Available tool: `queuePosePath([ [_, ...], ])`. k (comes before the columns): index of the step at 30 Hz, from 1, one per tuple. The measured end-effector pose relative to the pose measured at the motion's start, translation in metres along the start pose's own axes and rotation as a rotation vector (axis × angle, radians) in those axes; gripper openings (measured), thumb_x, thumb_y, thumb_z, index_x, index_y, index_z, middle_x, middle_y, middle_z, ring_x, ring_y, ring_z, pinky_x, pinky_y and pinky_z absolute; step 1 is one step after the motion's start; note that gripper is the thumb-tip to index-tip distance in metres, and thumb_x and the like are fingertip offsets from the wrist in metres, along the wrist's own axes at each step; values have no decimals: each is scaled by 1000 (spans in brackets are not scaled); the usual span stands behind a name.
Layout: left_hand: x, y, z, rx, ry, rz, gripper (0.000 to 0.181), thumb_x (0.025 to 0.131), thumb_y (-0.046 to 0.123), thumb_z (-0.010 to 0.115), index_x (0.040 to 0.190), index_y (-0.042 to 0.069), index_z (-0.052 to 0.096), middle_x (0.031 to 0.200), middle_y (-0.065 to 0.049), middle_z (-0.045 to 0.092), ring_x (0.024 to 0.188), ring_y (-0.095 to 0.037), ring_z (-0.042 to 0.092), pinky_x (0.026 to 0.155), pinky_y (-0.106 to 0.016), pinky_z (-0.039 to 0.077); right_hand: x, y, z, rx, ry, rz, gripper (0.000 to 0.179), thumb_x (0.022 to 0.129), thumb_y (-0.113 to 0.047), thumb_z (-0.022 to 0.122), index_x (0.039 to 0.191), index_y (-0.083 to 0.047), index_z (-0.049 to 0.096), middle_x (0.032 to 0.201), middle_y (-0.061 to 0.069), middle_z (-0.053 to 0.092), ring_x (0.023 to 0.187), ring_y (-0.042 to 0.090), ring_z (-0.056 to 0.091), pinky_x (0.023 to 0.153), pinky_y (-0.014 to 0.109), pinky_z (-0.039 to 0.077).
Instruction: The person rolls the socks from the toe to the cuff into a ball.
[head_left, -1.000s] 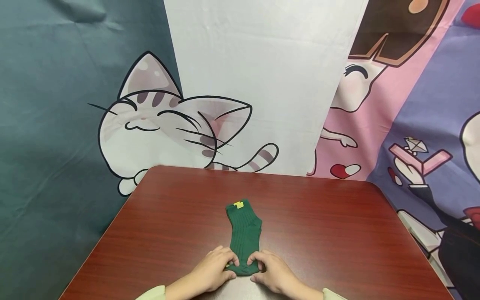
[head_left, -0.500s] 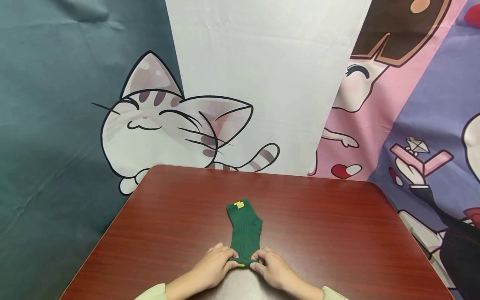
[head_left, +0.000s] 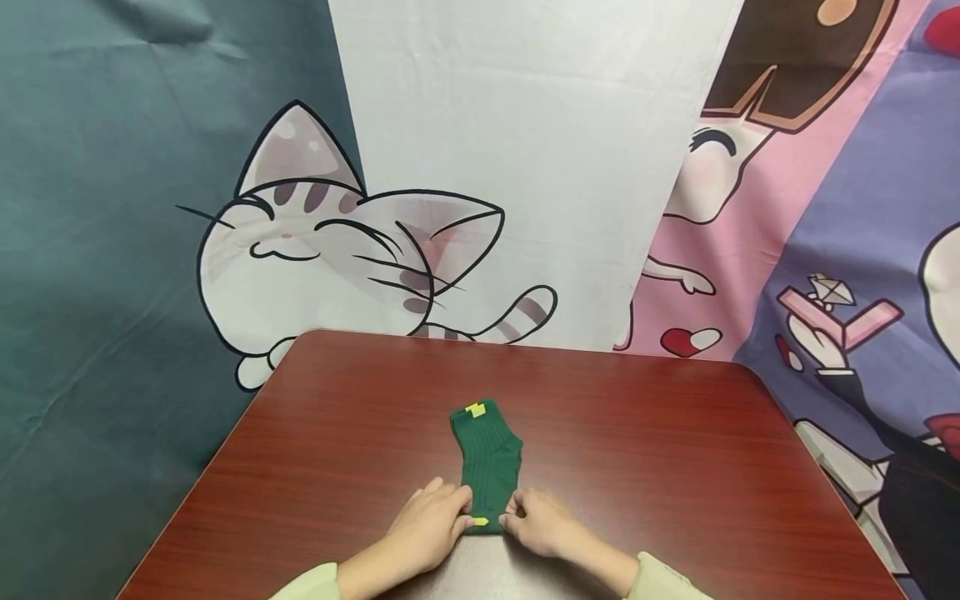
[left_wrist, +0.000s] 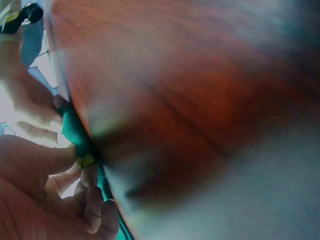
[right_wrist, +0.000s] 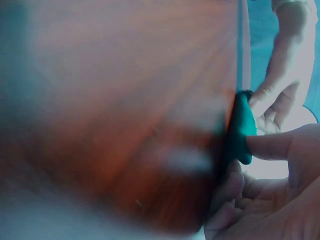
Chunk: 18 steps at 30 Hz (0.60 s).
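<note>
A pair of dark green ribbed socks (head_left: 489, 467) lies flat on the table in the head view, with the cuff pointing away and a yellow label (head_left: 477, 410) on it. The near end is folded over, and a second yellow tag (head_left: 481, 522) shows there. My left hand (head_left: 429, 527) pinches the left corner of this fold between thumb and fingers. At the right corner, my right hand (head_left: 546, 523) pinches the fold the same way. Both wrist views show a thumb pressed on the green fabric (left_wrist: 75, 132); parts of the fold are hidden behind fingers.
The reddish-brown wooden table (head_left: 637, 442) extends around the socks on all sides. Behind it hangs a printed cloth backdrop (head_left: 540, 150) with a cartoon cat and figures. Light green sleeves (head_left: 663, 579) cover the forearms.
The near end of the socks has been turned up and over, away from the body, shortening them. The second yellow tag now shows on top. Both hands have moved slightly forward with the fold.
</note>
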<state>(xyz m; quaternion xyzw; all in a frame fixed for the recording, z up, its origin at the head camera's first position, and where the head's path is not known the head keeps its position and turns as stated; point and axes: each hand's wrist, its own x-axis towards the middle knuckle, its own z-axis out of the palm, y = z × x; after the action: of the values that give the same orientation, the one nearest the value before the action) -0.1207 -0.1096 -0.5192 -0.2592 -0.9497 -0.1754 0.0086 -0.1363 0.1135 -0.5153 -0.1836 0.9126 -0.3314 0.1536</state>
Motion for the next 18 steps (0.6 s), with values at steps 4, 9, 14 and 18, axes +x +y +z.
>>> queuePosePath([
  [4, 1, -1, -1, 90, 12, 53, 19, 94, 32, 70, 84, 26, 55, 79, 14, 49, 74, -5, 39, 60, -22, 33, 4, 0, -4, -4, -3, -7, 20, 94, -27, 71, 85, -19, 55, 70, -8, 52, 61, 7, 44, 55, 26, 36],
  [9, 2, -2, -2, -15, -16, 33, 12, 91, 29, 74, 92, 26, 62, 82, 18, 54, 73, -2, 42, 63, -22, 39, 2, 2, -2, 43, -18, -33, 18, 93, -19, 73, 93, -23, 55, 68, -9, 50, 58, 7, 43, 53, 26, 35],
  [14, 1, -5, -2, -70, -29, 34, 12, 90, 29, 75, 101, 27, 69, 88, 19, 61, 73, 0, 42, 67, -21, 44, -2, 2, 1, 109, 0, -34, 18, 91, -9, 73, 95, -24, 65, 68, -9, 50, 60, 7, 44, 56, 25, 37],
  [18, 0, -8, 0, 48, 17, 112, 13, 90, 36, 74, 100, 28, 70, 94, 18, 64, 81, -2, 47, 71, -26, 50, -4, 4, 2, 103, 15, -54, 25, 87, -4, 75, 98, -25, 66, 75, -7, 50, 66, 6, 44, 59, 25, 37],
])
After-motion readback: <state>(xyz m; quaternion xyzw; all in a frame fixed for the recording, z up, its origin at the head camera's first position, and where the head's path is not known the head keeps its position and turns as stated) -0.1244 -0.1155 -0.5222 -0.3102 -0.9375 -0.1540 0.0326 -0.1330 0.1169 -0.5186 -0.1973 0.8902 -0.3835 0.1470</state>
